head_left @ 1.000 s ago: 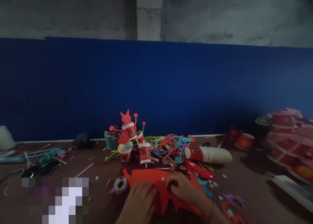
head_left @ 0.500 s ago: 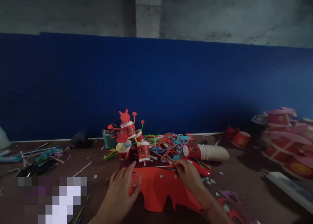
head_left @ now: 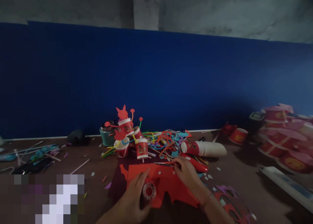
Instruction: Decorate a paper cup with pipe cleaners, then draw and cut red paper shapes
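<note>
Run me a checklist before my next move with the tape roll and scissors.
1. Tape roll in hand: ok, the left hand has it above the red paper.
2. Scissors within reach: ok, the right hand is at their handle end.
3. Firm grip on the scissors: cannot tell, the right hand hides the handles.
4. Scissor blades closed: cannot tell, too small to make out.
5. Red paper free of scraps: not ok, small pale scraps lie on it.
6. Loose end of the tape found: cannot tell, it doesn't show.
</note>
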Motion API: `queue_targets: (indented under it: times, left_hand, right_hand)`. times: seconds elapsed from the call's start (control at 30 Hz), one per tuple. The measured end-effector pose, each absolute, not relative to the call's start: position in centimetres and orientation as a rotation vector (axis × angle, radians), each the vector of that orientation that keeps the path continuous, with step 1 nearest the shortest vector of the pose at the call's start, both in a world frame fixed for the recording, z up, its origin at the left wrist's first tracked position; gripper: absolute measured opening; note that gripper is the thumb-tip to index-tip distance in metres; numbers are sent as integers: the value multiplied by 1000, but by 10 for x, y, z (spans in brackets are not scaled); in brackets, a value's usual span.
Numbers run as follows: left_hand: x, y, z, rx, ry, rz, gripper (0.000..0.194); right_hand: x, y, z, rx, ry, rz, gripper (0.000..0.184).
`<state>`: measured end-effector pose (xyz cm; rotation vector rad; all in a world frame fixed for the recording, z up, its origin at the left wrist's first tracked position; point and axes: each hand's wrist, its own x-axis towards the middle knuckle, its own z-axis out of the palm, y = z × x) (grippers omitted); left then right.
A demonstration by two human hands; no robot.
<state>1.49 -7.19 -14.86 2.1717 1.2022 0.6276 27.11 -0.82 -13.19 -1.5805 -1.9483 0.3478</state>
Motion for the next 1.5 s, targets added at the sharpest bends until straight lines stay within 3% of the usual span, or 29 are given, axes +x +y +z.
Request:
queue_targets:
  times: [0.5, 0.63, 0.67, 0.8, 0.83, 0.9, 1.03, 1.5]
  left_hand:
    - [22, -74, -134, 2155, 1225, 554, 79]
    - [22, -73, -137, 2177, 1245, 534, 85]
    - [22, -72, -140, 2191, 1245, 531, 88]
    - [18, -70, -152, 2229, 1271, 515, 88]
    - [17, -69, -154, 2227, 1277, 512, 86]
    - [15, -69, -157, 2211, 1279, 520, 80]
    - [14, -67, -158, 2164, 1243, 569, 71]
    - [13, -66, -165, 2151, 1227, 602, 81]
  right_hand:
    - [266, -15, -124, -1483, -2013, 320, 25]
    - [255, -29, -117, -1310, -2195, 449, 26]
    - [252, -33, -115, -1282, -2256, 511, 31]
    - [246, -44, -109, -1259, -2480, 831, 87]
    - [246, -45, -109, -1265, -2500, 882, 93]
    - [249, -44, -111, -1267, -2491, 921, 90]
    - [257, -36, -124, -1210, -2453, 904, 67]
    - [259, -19, -141, -1154, -2428, 816, 58]
